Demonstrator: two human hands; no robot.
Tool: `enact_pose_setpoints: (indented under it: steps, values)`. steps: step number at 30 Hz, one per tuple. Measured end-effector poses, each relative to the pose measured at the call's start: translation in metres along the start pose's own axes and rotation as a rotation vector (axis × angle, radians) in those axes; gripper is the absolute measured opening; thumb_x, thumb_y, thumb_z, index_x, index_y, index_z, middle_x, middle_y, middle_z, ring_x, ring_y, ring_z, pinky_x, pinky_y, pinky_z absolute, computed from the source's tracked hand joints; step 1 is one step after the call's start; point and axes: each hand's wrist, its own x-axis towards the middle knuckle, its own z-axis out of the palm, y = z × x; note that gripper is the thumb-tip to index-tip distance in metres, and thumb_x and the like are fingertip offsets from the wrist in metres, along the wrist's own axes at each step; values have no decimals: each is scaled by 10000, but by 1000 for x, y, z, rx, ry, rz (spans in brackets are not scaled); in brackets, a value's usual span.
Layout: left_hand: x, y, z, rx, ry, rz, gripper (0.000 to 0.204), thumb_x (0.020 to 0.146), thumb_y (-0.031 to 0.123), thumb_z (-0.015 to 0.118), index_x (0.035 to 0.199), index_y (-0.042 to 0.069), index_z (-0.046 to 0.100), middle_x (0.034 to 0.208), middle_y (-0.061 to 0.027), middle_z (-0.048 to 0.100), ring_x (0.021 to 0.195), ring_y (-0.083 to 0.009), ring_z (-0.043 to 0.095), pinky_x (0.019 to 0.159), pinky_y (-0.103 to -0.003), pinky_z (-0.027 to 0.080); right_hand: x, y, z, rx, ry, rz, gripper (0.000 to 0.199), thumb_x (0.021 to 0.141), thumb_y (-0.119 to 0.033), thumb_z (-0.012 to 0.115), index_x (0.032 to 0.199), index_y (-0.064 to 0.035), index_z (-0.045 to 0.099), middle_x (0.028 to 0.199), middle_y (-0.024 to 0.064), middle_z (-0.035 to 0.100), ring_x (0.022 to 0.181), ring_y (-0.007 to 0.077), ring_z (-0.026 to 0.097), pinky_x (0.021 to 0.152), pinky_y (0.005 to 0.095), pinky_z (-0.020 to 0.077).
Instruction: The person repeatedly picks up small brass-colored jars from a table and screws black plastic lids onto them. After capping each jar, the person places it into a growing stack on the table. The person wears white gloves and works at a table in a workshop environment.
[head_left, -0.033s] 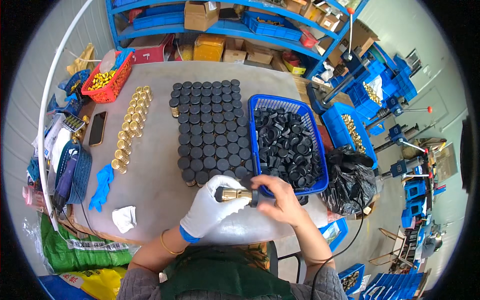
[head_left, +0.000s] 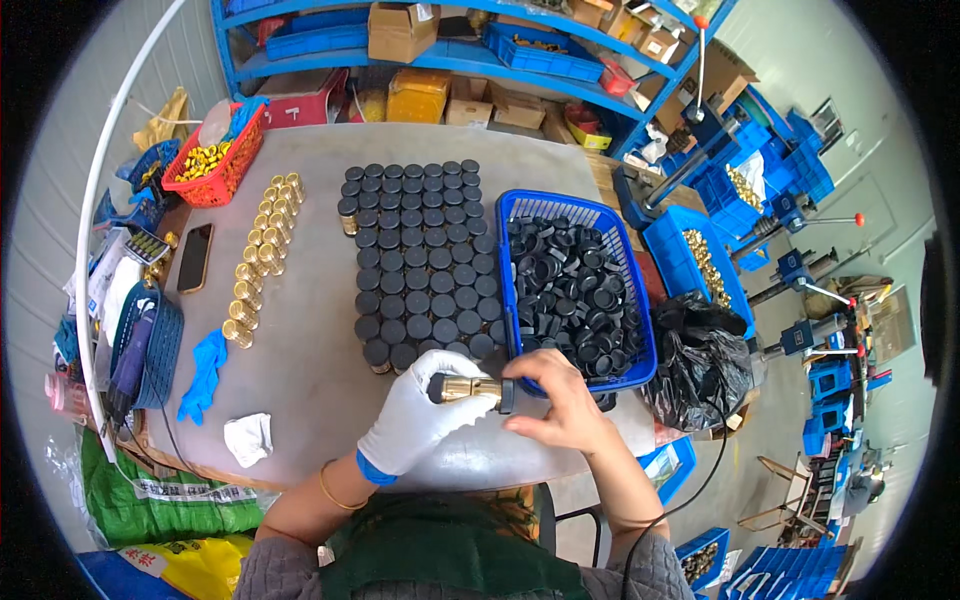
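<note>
My left hand (head_left: 412,418), in a white glove with a blue cuff, is closed around a brass fitting (head_left: 468,389) held sideways above the table's near edge. Black caps cover both of its ends. My bare right hand (head_left: 568,402) is beside the right-hand black cap (head_left: 507,396), thumb and fingers apart around it; whether a fingertip touches it I cannot tell. Just beyond stand close rows of black-capped brass fittings (head_left: 417,275). A blue basket (head_left: 647,300) of loose black caps (head_left: 575,290) lies to the right of them.
Uncapped brass fittings (head_left: 262,250) stand in a slanting double row on the left of the grey table (head_left: 310,370). Near them lie a phone (head_left: 196,257), a blue glove (head_left: 205,375) and a white cloth (head_left: 249,438). A black plastic bag (head_left: 700,360) sits beside the basket.
My right hand's thumb and fingers have spread slightly wider around the cap end. The fitting in my left hand stays in almost the same place.
</note>
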Motion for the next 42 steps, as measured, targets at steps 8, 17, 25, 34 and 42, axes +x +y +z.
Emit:
enact_pose_setpoints:
  steps: [8, 17, 25, 34, 42]
  values:
    - [2, 17, -24, 754, -150, 587, 362, 675, 158, 826, 985, 77, 658, 964, -104, 665, 891, -274, 649, 801, -347, 519, 11, 15, 5, 628, -480, 695, 502, 1004, -320, 436, 710, -5, 693, 792, 97, 697, 741, 190, 626, 812, 324, 463]
    - [126, 35, -164, 1123, 729, 488, 695, 690, 63, 700, 1327, 41, 424, 917, -137, 580, 801, -273, 589, 775, -357, 491, -16, 149, -12, -608, 8, 362, 255, 773, -35, 597, 1017, 15, 649, 1014, 178, 620, 977, 344, 553, 890, 418, 446]
    - [178, 10, -191, 1168, 639, 362, 628, 792, 108, 599, 1372, 61, 363, 1121, -256, 592, 1028, -425, 575, 887, -464, 465, -18, 145, -9, -697, -65, 407, 242, 800, -79, 608, 1017, 20, 655, 1039, 152, 610, 1004, 326, 549, 876, 399, 449]
    - [105, 52, -229, 1973, 798, -75, 1010, 690, 502, 743, 1453, 66, 246, 1504, -166, 256, 1407, -318, 208, 1058, -575, 277, -14, 152, -33, -593, -271, 500, 423, 653, -42, 687, 1063, 44, 633, 1023, 204, 581, 1023, 359, 541, 919, 419, 455]
    - [79, 26, -258, 2160, 640, 380, 546, 763, 277, 728, 1237, 81, 540, 1321, -128, 511, 1284, -291, 422, 1022, -494, 356, 2, 97, -34, -312, 201, 460, 397, 693, -122, 754, 1048, 3, 625, 852, 163, 640, 765, 295, 628, 702, 362, 506]
